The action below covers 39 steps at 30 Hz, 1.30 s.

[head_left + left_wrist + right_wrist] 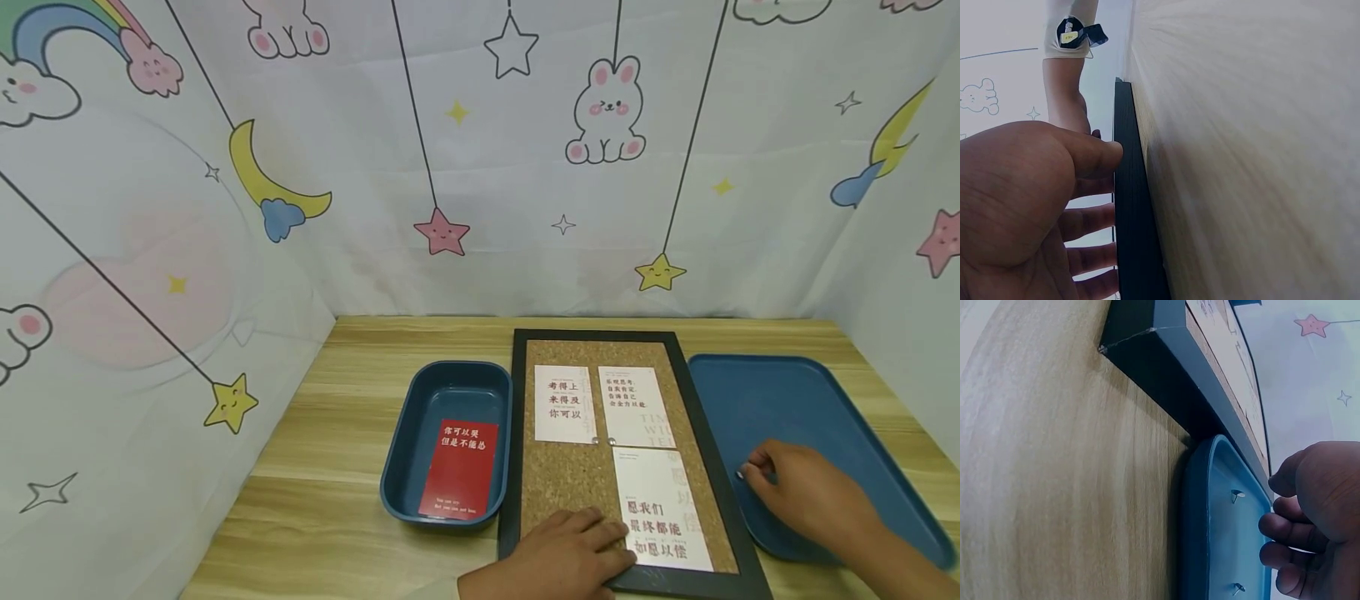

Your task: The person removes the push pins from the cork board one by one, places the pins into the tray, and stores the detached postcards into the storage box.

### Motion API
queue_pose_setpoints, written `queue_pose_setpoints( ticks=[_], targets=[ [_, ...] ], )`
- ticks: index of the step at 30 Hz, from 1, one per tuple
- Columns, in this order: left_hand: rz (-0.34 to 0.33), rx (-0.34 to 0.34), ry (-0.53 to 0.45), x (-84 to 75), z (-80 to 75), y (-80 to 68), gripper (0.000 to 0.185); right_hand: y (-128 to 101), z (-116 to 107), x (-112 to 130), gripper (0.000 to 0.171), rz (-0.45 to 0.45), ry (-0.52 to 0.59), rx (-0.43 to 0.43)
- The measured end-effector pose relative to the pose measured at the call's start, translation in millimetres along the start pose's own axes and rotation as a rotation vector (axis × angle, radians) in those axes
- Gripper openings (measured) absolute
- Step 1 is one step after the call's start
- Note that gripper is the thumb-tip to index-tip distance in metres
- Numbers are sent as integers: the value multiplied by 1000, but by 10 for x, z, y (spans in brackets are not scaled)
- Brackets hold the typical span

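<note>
A black-framed cork board (562, 475) lies on the table with three white printed cards on it. My left hand (558, 554) rests spread on its lower part, fingertips on the left edge of the lower card (660, 508). Beside the upper left card (562, 404) and the upper right card (636, 407) sit two silver thumbtacks (611, 442). Over the blue tray (772, 392), my right hand (806, 492) has curled fingers and pinches a small silver thumbtack (740, 473) at the thumb tip. More thumbtacks (1237, 495) lie in the tray.
Left of the board stands a deep blue bin (408, 433) with a red printed card (459, 471) in it. The wood-grain table (300, 500) meets a cartoon-printed cloth (510, 283) at the back and sides.
</note>
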<state>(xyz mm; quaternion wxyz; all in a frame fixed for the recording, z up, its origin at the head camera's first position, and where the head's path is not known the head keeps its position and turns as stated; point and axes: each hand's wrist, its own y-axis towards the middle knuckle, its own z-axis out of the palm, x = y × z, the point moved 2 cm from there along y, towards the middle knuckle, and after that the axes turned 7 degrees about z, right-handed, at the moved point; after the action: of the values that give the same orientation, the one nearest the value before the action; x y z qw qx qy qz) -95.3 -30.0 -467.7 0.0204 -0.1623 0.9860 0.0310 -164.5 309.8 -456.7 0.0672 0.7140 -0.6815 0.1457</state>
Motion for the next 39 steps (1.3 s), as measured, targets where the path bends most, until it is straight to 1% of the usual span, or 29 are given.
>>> queue_pose_setpoints(
  ticks=[4, 8, 11, 19, 25, 32, 39],
  targets=[
    [4, -2, 9, 4, -1, -1, 48, -3, 4, 40, 24, -19, 2, -34],
    [1, 6, 5, 5, -3, -1, 48, -13, 21, 107, 17, -63, 7, -94],
    [0, 10, -4, 6, -1, 0, 48, -12, 38, 169, 15, -101, 5, -123],
    [-1, 11, -14, 11, 13, 4, 47, 6, 108, 320, 19, -197, -5, -194],
    [0, -3, -6, 11, 17, 3, 47, 34, 171, 436, 20, -220, 10, -178],
    [4, -20, 4, 19, 19, -3, 47, 108, 251, 556, 23, -262, -24, -188],
    [16, -30, 4, 18, 8, -4, 47, 142, 312, 610, 34, -203, -24, -172]
  ],
)
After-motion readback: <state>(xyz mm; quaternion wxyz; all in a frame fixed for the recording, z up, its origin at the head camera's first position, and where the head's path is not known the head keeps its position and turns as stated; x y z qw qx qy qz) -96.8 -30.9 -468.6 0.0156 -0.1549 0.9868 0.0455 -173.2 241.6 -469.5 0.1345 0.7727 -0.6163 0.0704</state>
